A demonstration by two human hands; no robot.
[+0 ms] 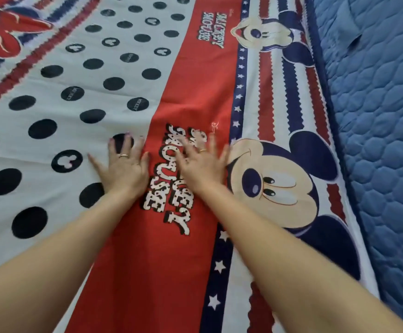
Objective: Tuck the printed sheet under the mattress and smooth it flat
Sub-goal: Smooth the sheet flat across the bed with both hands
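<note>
The printed sheet (191, 92) covers most of the view: a white field with black dots on the left, a red band with cartoon lettering down the middle, and mouse faces with red and navy stripes on the right. It lies nearly flat. My left hand (123, 169) rests palm down, fingers spread, where the white field meets the red band. My right hand (201, 164) lies flat on the red band beside the lettering, fingers spread and slightly blurred. Both hands hold nothing. The sheet's right edge ends against the blue quilted mattress (383, 116).
The blue quilted mattress surface runs bare along the whole right side, with a small fold of blue fabric (354, 37) near the top. The sheet continues past the left, top and bottom frame edges.
</note>
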